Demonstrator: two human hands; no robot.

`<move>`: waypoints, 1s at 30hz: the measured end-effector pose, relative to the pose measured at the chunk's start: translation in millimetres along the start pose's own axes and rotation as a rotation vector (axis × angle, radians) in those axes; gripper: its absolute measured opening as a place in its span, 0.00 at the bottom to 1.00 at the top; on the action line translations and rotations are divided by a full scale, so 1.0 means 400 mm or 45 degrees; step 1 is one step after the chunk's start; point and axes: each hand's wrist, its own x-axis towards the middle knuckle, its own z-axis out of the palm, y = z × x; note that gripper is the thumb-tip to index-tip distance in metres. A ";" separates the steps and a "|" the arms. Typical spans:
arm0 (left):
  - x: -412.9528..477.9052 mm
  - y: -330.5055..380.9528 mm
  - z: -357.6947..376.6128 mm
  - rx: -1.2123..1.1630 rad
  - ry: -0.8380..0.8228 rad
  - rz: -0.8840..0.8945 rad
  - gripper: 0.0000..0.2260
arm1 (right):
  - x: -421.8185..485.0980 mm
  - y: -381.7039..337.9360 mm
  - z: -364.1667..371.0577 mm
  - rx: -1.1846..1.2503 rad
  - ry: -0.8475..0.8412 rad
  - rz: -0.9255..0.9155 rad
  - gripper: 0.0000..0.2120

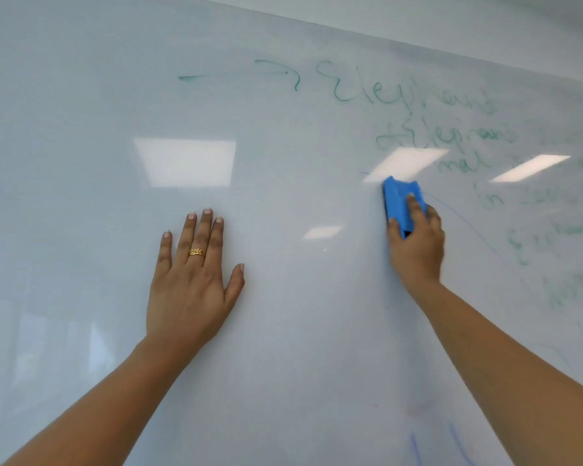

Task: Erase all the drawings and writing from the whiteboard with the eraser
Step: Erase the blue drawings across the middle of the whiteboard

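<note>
A large whiteboard fills the view. My right hand grips a blue eraser and holds it against the board right of centre. My left hand lies flat on the board with straight, spread fingers and a gold ring on one finger. Green writing reading "Elephant" and a green arrow sit above the eraser. More smeared green words run down the right side. A thin blue curve trails right of the eraser, and blue strokes show at the bottom.
The board's top edge slants across the upper right, with pale wall above it. Bright reflections of ceiling lights lie on the glossy surface.
</note>
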 end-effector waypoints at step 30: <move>-0.184 0.026 -0.028 -0.033 -0.102 0.030 0.29 | -0.355 0.118 -0.077 0.004 -0.072 -0.347 0.19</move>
